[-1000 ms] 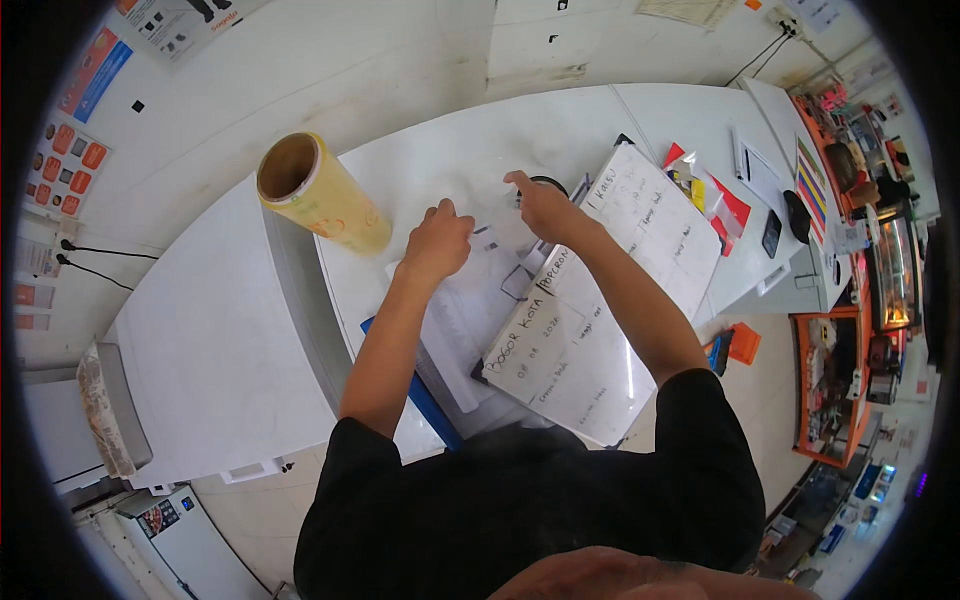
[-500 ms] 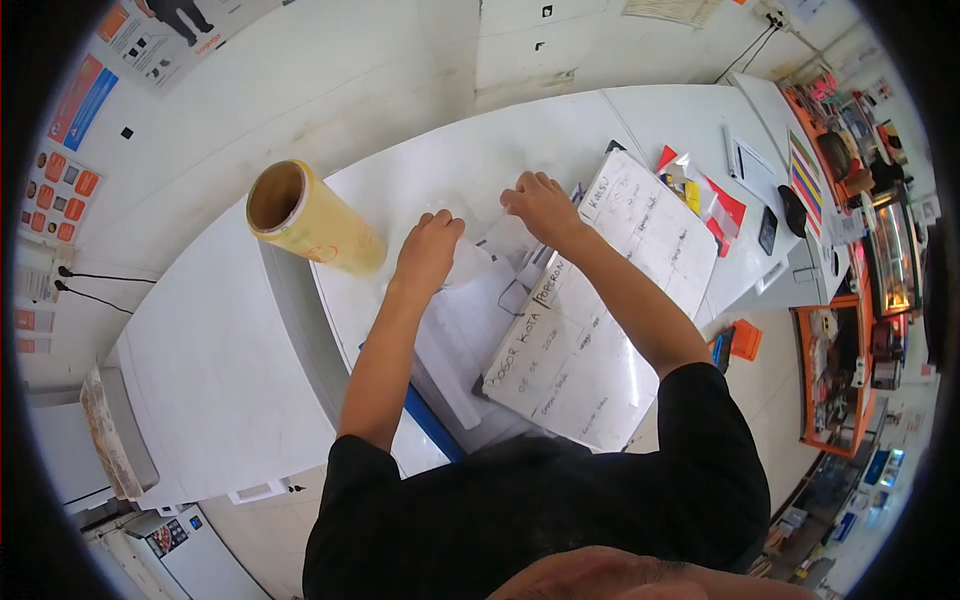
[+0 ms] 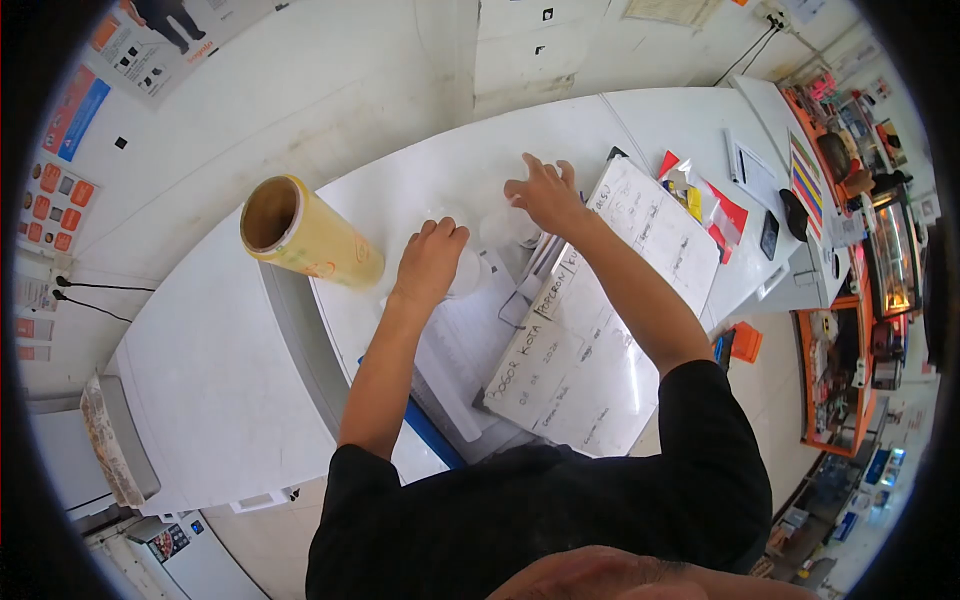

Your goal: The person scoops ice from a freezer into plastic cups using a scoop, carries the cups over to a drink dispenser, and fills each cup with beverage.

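My left hand [image 3: 432, 262] is closed, its fingers curled over the edge of a clear round plastic container [image 3: 467, 276]. Beside it stands a second clear plastic piece [image 3: 504, 230], pale against the white surface and hard to make out. My right hand [image 3: 548, 200] hovers just right of that piece with thumb and fingers spread, holding nothing I can see. Under my right forearm lies a whiteboard [image 3: 600, 330] with handwriting, tilted over papers [image 3: 455, 350]. A large yellowish roll of film [image 3: 335, 245] on a cardboard core stands left of my left hand.
On the white table [image 3: 420, 175], a red and yellow packet [image 3: 715, 205], a phone [image 3: 768, 233], a black mouse [image 3: 793, 212] and a notepad [image 3: 752, 170] lie to the right. An orange shelf unit [image 3: 838, 380] stands beyond. A blue folder edge [image 3: 432, 432] shows near my body.
My right hand has opened, its fingers spreading from a curled pose and lifting slightly off the clear piece. My left hand stays nearly in place, still curled over the container.
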Demonstrator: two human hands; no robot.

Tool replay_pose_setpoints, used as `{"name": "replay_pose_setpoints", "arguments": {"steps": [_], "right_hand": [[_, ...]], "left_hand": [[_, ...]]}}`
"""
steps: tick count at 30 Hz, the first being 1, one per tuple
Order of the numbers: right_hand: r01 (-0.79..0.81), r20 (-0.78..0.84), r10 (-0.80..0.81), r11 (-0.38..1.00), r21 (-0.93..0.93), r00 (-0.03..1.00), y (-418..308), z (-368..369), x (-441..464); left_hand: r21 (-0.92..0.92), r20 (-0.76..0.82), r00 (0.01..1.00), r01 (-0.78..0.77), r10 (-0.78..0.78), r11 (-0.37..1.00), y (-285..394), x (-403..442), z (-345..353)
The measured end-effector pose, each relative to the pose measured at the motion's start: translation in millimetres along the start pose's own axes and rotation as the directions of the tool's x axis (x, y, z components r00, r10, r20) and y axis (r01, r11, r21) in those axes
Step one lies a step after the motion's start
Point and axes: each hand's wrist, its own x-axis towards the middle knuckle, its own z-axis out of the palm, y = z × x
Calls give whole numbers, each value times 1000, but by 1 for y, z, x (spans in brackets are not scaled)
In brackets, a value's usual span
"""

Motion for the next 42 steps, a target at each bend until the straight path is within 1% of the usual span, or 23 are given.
{"name": "replay_pose_setpoints", "arguments": {"steps": [2, 5, 8, 11, 17, 20, 23, 26, 29, 32, 36, 38, 41, 42], "right_hand": [[26, 8, -26, 999, 38, 1000, 1, -2, 10], [29, 157, -28, 1000, -7, 987, -2, -13, 22], [96, 107, -87, 992, -79, 990, 7, -4, 28], [191, 16, -191, 982, 9, 981, 17, 4, 30], [145, 45, -160, 960, 239, 986, 27, 1, 29], [129, 44, -143, 962, 243, 989, 27, -4, 29], [97, 83, -122, 960, 262, 989, 31, -4, 31], [79, 113, -112, 962, 260, 987, 30, -18, 31], [74, 110, -104, 965, 252, 988, 29, -32, 29], [56, 128, -90, 966, 251, 988, 33, -51, 19], [13, 96, -40, 964, 267, 995, 33, -92, -18], [-14, 79, -9, 958, 288, 997, 36, -115, -46], [-63, 46, 51, 945, 322, 998, 47, -147, -101], [-50, 30, 43, 951, 306, 999, 52, -155, -123]], "left_hand": [[2, -16, 1000, -5, 5, 1000, -1, -1, 1], [-5, 0, 1000, 3, -3, 1000, -3, -4, -1], [-37, -21, 1000, -2, 2, 999, -4, -6, -3], [-26, 4, 1000, 10, -10, 1000, -4, -7, -5], [-48, 0, 1000, 4, -4, 999, -6, -8, -8], [-34, -6, 1000, 4, -4, 999, -6, -8, -8], [-102, 13, 999, 52, -51, 993, -3, -6, -10], [-96, 5, 998, 60, -60, 994, 0, -6, -13], [-107, 3, 998, 69, -69, 992, 1, -6, -18], [-109, -18, 999, 49, -51, 993, 5, -5, -26], [-108, -23, 1000, 12, -15, 994, 19, -6, -39], [-125, -43, 999, -10, 4, 992, 36, -6, -50], [-132, -32, 998, -60, 56, 989, 72, 0, -64], [-123, -28, 996, -90, 87, 988, 86, 3, -64]]}}
